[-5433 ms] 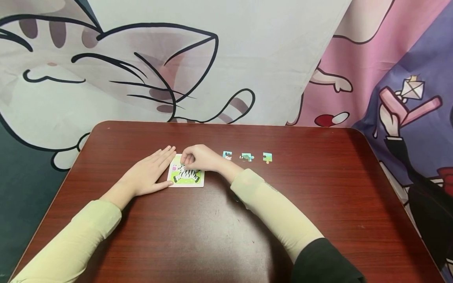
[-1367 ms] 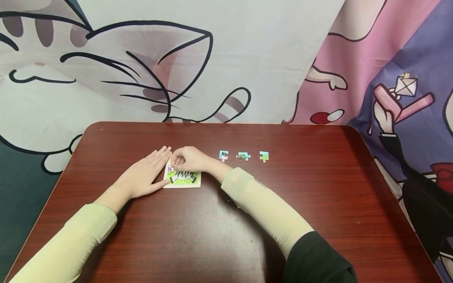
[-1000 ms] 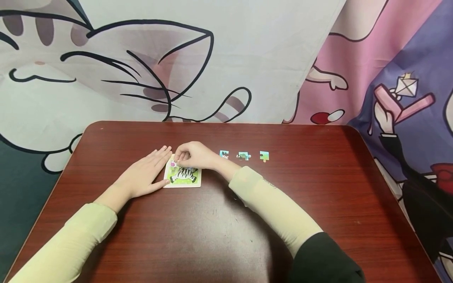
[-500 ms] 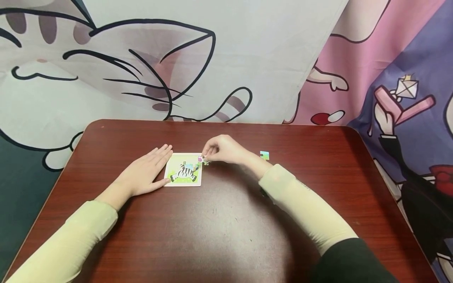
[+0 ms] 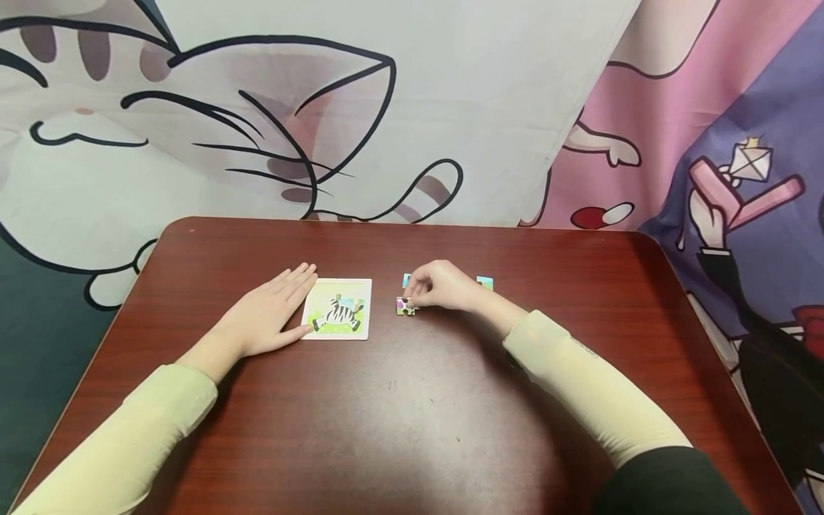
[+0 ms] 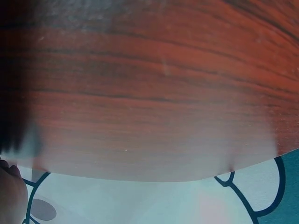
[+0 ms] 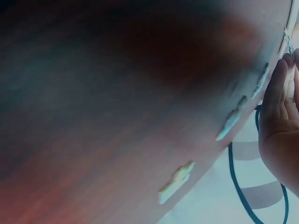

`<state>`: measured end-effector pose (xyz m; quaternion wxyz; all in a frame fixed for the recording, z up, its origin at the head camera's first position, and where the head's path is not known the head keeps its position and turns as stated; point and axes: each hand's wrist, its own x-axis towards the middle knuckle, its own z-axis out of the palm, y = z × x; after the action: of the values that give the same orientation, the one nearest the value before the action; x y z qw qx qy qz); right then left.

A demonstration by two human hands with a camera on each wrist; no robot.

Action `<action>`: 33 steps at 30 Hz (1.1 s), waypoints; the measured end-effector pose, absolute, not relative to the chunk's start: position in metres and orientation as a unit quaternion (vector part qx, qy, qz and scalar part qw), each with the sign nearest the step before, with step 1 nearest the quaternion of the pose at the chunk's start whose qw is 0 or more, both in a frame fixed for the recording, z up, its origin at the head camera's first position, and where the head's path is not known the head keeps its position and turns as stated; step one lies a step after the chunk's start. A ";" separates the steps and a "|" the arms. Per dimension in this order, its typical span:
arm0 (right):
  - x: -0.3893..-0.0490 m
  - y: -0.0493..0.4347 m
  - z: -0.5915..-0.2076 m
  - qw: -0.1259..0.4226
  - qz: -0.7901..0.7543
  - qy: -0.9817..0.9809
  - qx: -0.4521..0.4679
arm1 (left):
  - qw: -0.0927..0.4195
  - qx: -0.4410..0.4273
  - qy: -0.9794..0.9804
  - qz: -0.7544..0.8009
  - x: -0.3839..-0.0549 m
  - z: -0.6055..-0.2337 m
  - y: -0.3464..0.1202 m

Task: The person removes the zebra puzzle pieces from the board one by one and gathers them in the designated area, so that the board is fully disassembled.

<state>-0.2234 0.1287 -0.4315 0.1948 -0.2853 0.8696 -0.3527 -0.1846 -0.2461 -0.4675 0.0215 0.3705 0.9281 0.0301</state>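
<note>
Red-brown table (image 5: 399, 415): bears the puzzle, its wood-like grain running left to right.
Zebra board (image 5: 350, 289): lies flat on the far half, left of centre; its far strip shows bare pale yellow.
Left hand (image 5: 267, 318): spread flat, grasping nothing, thumb at the board's left edge, presumably to steady it against sliding.
Right hand (image 5: 444, 286): pinches a pink-patched piece (image 5: 404, 307) at the fingertips, just right of the board; a fingertip hold seems to suit something so small and thin.
Loose pieces (image 7: 231, 119): three in a row to the right, on the table's far side; the hand partly hides them from the head camera. Gaps between them probably make each easier to pick up.
Writing: a small dark mark on the right sleeve (image 5: 589, 379), perhaps lettering, too tiny to read; no brand legible.
</note>
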 end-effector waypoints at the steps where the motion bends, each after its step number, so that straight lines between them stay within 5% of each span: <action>1: -0.223 0.130 -0.433 0.193 -0.352 0.871 -0.284 | 0.021 0.371 0.928 0.030 -0.185 -0.467 -0.246; 18: -0.209 0.131 -0.441 0.113 -0.285 0.909 -0.284 | 0.024 0.370 0.928 0.034 -0.185 -0.467 -0.246; 33: -0.211 0.134 -0.447 0.112 -0.293 0.907 -0.281 | 0.018 0.371 0.927 0.045 -0.184 -0.469 -0.247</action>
<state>-0.2108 0.1336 -0.4466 0.1121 -0.2805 0.9070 -0.2934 -0.1838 -0.2465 -0.4693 0.0185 0.3714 0.9272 0.0449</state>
